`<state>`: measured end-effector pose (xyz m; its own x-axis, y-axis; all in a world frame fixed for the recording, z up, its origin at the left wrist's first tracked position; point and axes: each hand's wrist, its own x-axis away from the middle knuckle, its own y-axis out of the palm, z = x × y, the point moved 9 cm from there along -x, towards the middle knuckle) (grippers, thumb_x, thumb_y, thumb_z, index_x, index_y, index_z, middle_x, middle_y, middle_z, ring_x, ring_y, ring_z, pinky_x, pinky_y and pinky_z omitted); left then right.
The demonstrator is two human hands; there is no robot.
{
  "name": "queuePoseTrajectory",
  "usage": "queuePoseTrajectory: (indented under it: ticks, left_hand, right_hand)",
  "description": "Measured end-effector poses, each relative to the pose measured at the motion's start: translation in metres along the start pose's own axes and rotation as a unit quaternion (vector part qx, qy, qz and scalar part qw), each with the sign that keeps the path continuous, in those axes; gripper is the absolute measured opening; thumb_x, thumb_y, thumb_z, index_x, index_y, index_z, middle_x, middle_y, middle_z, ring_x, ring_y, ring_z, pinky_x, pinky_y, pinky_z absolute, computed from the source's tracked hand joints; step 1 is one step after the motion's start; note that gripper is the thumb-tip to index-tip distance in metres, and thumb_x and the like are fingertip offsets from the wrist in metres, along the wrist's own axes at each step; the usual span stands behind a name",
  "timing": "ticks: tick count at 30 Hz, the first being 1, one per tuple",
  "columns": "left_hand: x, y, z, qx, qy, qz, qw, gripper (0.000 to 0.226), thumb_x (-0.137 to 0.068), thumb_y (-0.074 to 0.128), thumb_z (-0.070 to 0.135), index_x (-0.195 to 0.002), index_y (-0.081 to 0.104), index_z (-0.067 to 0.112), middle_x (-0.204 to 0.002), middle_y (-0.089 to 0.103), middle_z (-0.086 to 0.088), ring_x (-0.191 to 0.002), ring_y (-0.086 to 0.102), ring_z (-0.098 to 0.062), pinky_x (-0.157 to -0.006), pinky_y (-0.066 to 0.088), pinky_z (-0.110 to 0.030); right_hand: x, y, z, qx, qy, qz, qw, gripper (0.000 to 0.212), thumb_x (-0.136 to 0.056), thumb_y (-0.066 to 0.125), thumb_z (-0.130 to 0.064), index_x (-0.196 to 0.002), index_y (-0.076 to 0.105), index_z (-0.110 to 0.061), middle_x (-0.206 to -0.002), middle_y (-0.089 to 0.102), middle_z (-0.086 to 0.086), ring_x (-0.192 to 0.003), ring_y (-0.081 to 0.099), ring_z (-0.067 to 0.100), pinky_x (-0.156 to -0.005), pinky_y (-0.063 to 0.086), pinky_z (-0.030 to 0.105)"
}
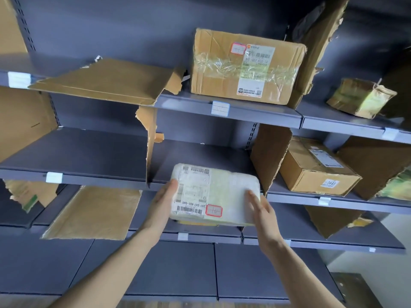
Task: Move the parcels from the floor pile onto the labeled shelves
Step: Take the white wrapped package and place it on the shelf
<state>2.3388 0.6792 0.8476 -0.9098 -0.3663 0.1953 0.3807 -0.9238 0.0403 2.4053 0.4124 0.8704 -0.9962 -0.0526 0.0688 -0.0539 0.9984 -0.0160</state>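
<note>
A white bubble-wrapped parcel (224, 192) with a shipping label and a red-framed sticker lies half over the front edge of the middle shelf (200, 156). My left hand (163, 203) holds its left side, thumb on top and fingers underneath. My right hand (261, 210) rests flat on its right end with straight fingers. The floor pile is out of view.
Torn cardboard dividers (150, 138) (270, 154) stand either side of this bay. A large taped carton (244, 67) sits on the shelf above, a smaller carton (315, 167) in the bay to the right, a wrapped parcel (360, 97) at upper right. Flat cardboard sheets (106, 80) (93, 213) lie at left.
</note>
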Motion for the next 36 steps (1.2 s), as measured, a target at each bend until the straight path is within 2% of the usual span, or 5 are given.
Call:
queuePoseTrajectory:
  ticks: [4,8,19,26,36]
  left_hand:
    - [-0.015,0.011,0.051,0.0,0.078,-0.008,0.997,0.034,-0.101,0.041,0.051,-0.122,0.064,0.038,-0.11,0.073,0.018,-0.103,0.067,0.003,-0.09,0.048,-0.019]
    - [-0.037,0.012,0.071,-0.03,0.109,0.019,0.993,0.031,-0.104,0.042,0.041,-0.131,0.057,0.041,-0.111,0.065,0.027,-0.099,0.062,0.012,-0.074,0.042,-0.003]
    - [-0.121,0.01,0.054,-0.227,0.071,0.142,0.961,0.04,-0.104,0.035,0.027,-0.139,0.053,0.034,-0.123,0.066,0.004,-0.102,0.059,-0.017,-0.079,0.039,-0.027]
    - [-0.164,0.012,0.039,-0.237,0.029,0.174,0.955,0.035,-0.099,0.04,0.023,-0.127,0.06,0.031,-0.111,0.062,-0.011,-0.085,0.064,-0.027,-0.072,0.051,-0.03]
    - [-0.14,0.014,0.033,-0.168,0.025,0.174,0.97,0.044,-0.098,0.05,0.01,-0.141,0.049,0.017,-0.124,0.06,-0.004,-0.102,0.056,-0.017,-0.09,0.043,-0.029]
  right_hand:
    - [-0.025,0.005,-0.04,0.002,-0.06,-0.043,0.997,0.03,-0.1,0.057,-0.047,-0.122,0.067,-0.03,-0.119,0.073,-0.012,-0.113,0.067,0.007,-0.095,0.05,0.029]
    - [-0.058,0.011,-0.044,0.06,-0.066,-0.088,0.992,0.018,-0.105,0.054,-0.034,-0.118,0.066,-0.033,-0.101,0.075,-0.02,-0.093,0.068,-0.001,-0.082,0.053,0.021]
    - [-0.156,0.032,-0.021,0.185,-0.116,-0.052,0.974,0.029,-0.099,0.057,-0.011,-0.115,0.063,-0.035,-0.06,0.056,-0.024,-0.058,0.051,-0.003,-0.065,0.042,0.021]
    - [-0.191,0.039,0.002,0.182,-0.077,-0.048,0.979,0.042,-0.096,0.056,-0.018,-0.132,0.058,-0.039,-0.101,0.074,-0.013,-0.093,0.068,0.008,-0.074,0.049,0.022]
    - [-0.204,0.037,0.017,0.218,0.008,0.007,0.976,0.041,-0.093,0.055,-0.031,-0.13,0.057,-0.013,-0.1,0.062,-0.002,-0.08,0.054,0.02,-0.069,0.041,0.03]
